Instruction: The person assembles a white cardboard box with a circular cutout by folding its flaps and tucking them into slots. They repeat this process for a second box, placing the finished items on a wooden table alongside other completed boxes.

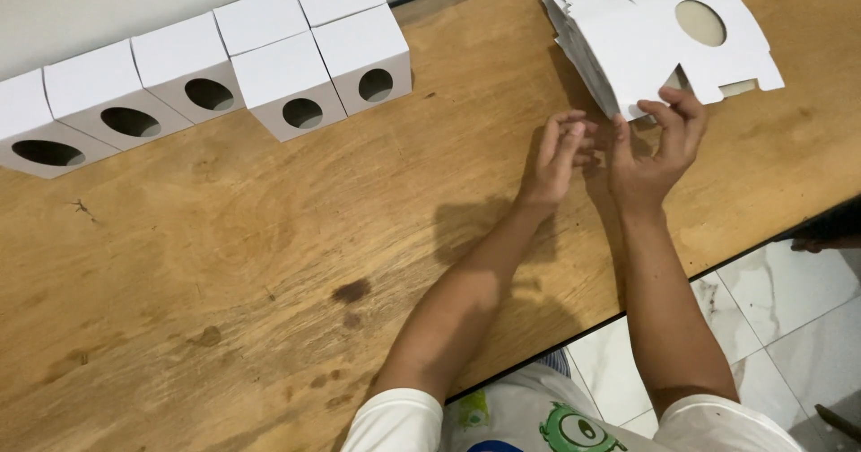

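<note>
A stack of flat white cardboard box blanks (646, 35) lies at the far right of the wooden table (224, 264), the sheets fanned slightly so their left edges show as layers. The top blank has a round cut-out hole (700, 22) and notched flaps along its near edge.

The right hand (655, 147) is at the near edge of this stack. Its fingers (686, 111) curl over the lower corner of the top sheets, pinching the edge of the blanks between fingers and thumb. The left hand (558, 156) hovers just beside it, to the left of the stack's near corner, fingers loosely bent and spread, holding nothing; whether its fingertips touch the card cannot be told. The two hands are close together, almost touching at the thumbs.

Along the far left edge of the table, against a pale wall (108, 4), stand folded white cardboard boxes (206, 75), each a cube with a round hole in the face turned toward the camera. They sit side by side in a row that slants away to the right, with two more set behind at the right end. They are well apart from both hands.

Both forearms reach out from white short sleeves (395, 421) at the bottom of the view. To the right, beyond the table edge, is a white tiled floor (789, 317).
</note>
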